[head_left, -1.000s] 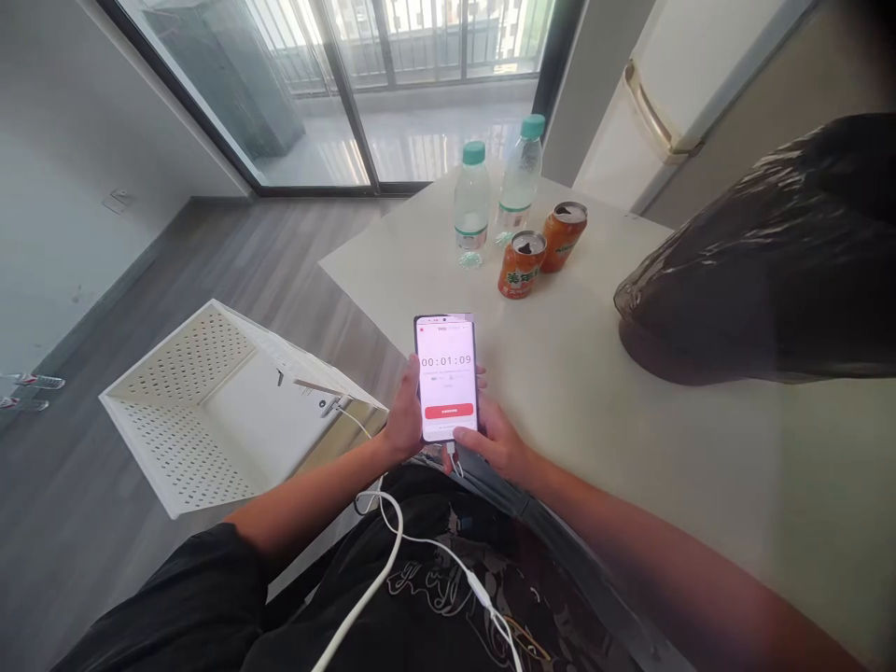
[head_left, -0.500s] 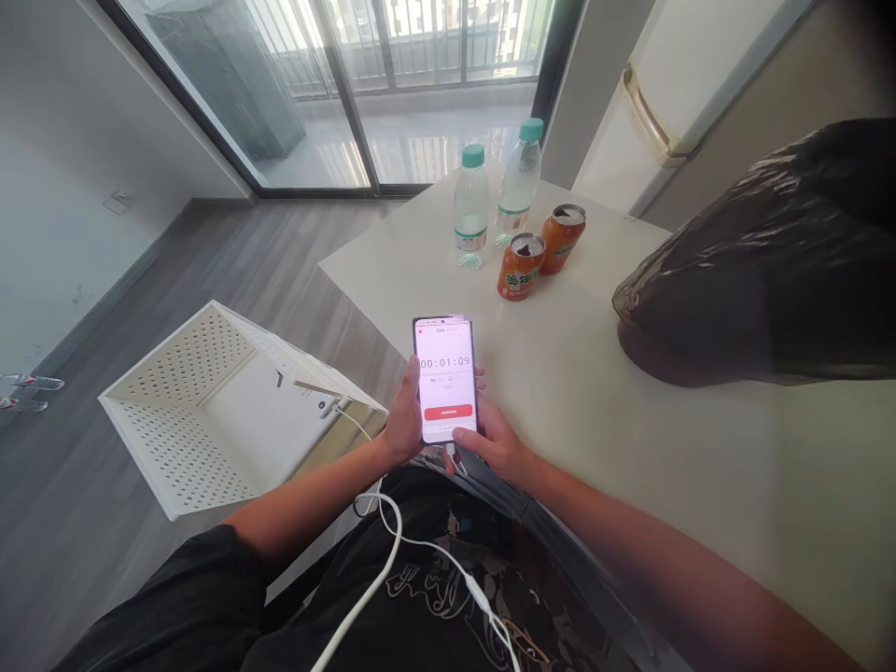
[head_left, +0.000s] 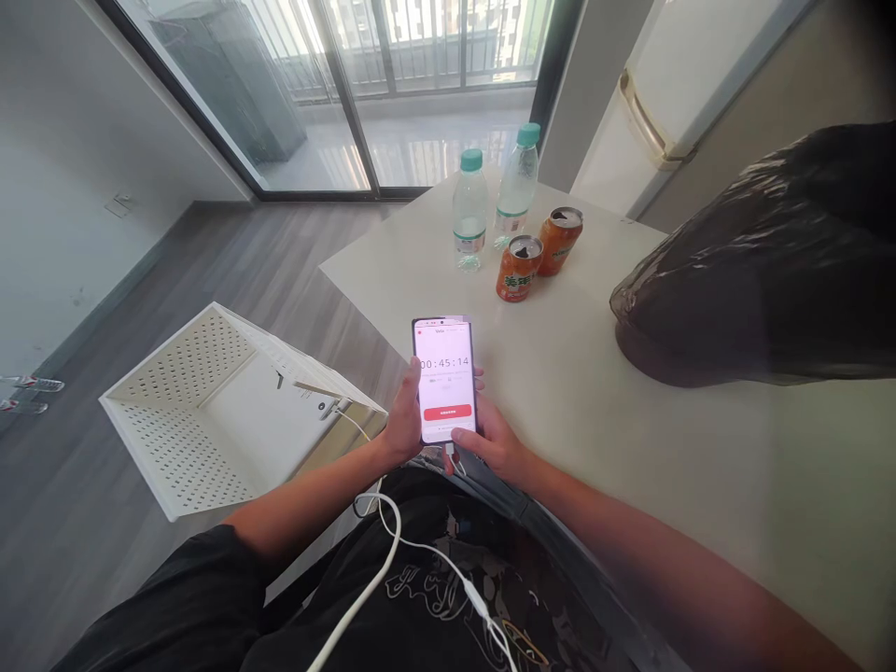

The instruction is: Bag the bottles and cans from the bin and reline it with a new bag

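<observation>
A lit smartphone (head_left: 448, 378) is held upright in front of my body, its screen showing a timer and a red button. My left hand (head_left: 404, 411) grips its left edge, thumb along the side. My right hand (head_left: 496, 439) wraps its lower right, with the thumb over the bottom of the screen and fingertips showing past the right edge. Into the phone's lower end runs a white charging cable (head_left: 450, 452), which loops down over my dark shirt. Most fingers are hidden behind the phone.
On the white table (head_left: 560, 439) stand two green-capped bottles (head_left: 469, 224) and two orange cans (head_left: 519, 269). A dark plastic bag (head_left: 756, 271) covers something at right. Left, a white perforated bin (head_left: 203, 420) sits on the floor (head_left: 294, 252). Bottles (head_left: 32, 383) lie by the wall.
The digits on the phone screen are different now. Both hands keep their hold on the phone, and the view has shifted very slightly.
</observation>
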Demonstrator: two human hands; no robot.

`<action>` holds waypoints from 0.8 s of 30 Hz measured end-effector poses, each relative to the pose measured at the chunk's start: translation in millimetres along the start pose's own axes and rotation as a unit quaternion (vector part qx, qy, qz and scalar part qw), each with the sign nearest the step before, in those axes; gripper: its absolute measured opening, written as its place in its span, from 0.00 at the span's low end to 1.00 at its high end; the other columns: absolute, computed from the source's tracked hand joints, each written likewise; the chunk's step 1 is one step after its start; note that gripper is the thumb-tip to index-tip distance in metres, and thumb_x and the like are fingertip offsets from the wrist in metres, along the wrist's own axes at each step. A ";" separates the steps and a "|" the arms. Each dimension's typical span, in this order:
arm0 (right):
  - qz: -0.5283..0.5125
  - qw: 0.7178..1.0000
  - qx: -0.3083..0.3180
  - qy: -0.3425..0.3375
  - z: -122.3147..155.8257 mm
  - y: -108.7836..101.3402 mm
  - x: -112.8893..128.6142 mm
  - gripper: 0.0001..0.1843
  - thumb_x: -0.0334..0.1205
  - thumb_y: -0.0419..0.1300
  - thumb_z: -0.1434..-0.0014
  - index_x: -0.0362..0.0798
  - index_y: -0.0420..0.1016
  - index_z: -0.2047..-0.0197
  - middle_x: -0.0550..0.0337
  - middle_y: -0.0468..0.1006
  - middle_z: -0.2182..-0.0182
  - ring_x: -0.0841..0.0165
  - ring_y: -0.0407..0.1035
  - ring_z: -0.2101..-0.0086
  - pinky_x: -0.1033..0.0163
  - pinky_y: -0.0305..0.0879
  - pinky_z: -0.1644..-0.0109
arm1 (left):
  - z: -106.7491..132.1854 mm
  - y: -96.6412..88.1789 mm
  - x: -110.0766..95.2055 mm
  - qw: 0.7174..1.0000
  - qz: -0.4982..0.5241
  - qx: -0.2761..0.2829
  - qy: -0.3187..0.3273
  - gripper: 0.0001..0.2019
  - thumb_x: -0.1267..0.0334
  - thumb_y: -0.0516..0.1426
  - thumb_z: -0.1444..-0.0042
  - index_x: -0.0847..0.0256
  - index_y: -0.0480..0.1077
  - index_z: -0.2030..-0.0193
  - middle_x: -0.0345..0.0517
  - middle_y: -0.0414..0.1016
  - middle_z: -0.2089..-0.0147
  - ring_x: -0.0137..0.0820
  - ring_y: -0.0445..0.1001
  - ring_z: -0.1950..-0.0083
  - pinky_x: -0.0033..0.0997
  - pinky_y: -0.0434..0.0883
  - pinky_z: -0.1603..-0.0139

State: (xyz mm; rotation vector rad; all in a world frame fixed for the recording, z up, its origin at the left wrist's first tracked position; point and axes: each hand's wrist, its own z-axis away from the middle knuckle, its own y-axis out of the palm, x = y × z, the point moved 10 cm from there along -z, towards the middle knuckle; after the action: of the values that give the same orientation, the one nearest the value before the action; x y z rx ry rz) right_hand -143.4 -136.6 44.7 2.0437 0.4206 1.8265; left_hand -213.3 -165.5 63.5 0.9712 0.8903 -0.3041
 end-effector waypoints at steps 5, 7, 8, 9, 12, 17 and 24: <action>0.007 1.000 -0.003 0.012 0.7 -0.2 -0.8 0.26 0.55 0.65 0.31 0.47 0.64 0.42 0.62 0.82 0.70 0.63 0.78 0.74 0.59 0.70 0.69 | 0.1 0.9 -0.6 1.000 0.003 -0.005 -0.007 0.36 0.33 0.54 0.32 0.66 0.77 0.37 0.62 0.83 0.41 0.54 0.80 0.37 0.50 0.78 0.37; 0.004 1.000 -0.001 0.010 0.6 0.5 -0.1 0.25 0.55 0.65 0.30 0.47 0.64 0.42 0.62 0.82 0.70 0.63 0.78 0.75 0.60 0.70 0.69 | -0.1 1.2 -0.4 1.000 0.003 -0.005 -0.009 0.36 0.33 0.54 0.32 0.66 0.77 0.37 0.62 0.83 0.42 0.54 0.81 0.37 0.49 0.78 0.37; 0.001 1.000 -0.001 0.009 0.5 0.6 0.3 0.25 0.54 0.65 0.30 0.47 0.64 0.42 0.62 0.82 0.71 0.63 0.78 0.75 0.60 0.70 0.70 | -0.2 1.3 -0.1 1.000 0.003 -0.004 -0.010 0.36 0.33 0.54 0.32 0.66 0.77 0.37 0.62 0.83 0.42 0.54 0.81 0.37 0.49 0.78 0.37; -0.001 1.000 -0.001 0.007 0.3 0.7 0.4 0.25 0.54 0.65 0.30 0.48 0.64 0.42 0.62 0.82 0.70 0.64 0.78 0.75 0.60 0.70 0.70 | -0.2 1.3 0.1 1.000 0.004 -0.003 -0.011 0.36 0.33 0.54 0.32 0.65 0.77 0.37 0.61 0.83 0.42 0.54 0.81 0.37 0.49 0.78 0.38; -0.001 1.000 0.000 0.007 -0.1 0.9 -0.3 0.26 0.55 0.66 0.31 0.48 0.64 0.42 0.62 0.82 0.70 0.63 0.78 0.75 0.60 0.70 0.70 | -0.2 1.1 -0.6 1.000 0.008 -0.004 -0.004 0.36 0.34 0.53 0.31 0.65 0.76 0.35 0.61 0.83 0.42 0.53 0.81 0.38 0.49 0.78 0.38; -0.001 1.000 -0.004 0.008 0.3 -0.5 -0.6 0.24 0.54 0.66 0.31 0.48 0.65 0.43 0.62 0.82 0.69 0.63 0.78 0.75 0.60 0.70 0.70 | 0.0 3.3 -0.3 1.000 0.002 0.006 -0.008 0.37 0.33 0.53 0.31 0.66 0.77 0.37 0.63 0.83 0.42 0.53 0.81 0.38 0.48 0.78 0.39; 0.002 1.000 -0.005 0.012 0.3 -0.1 -1.2 0.25 0.54 0.66 0.31 0.48 0.65 0.42 0.62 0.82 0.69 0.63 0.78 0.74 0.59 0.70 0.70 | 0.3 3.5 -2.0 1.000 0.002 0.010 0.000 0.36 0.32 0.52 0.31 0.65 0.78 0.38 0.62 0.83 0.42 0.53 0.80 0.36 0.48 0.78 0.39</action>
State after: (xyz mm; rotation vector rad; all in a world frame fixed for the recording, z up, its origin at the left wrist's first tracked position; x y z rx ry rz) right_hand -143.2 -137.0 43.6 2.0200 0.4143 1.8535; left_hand -212.4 -164.1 67.2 0.9917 0.8870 -0.3105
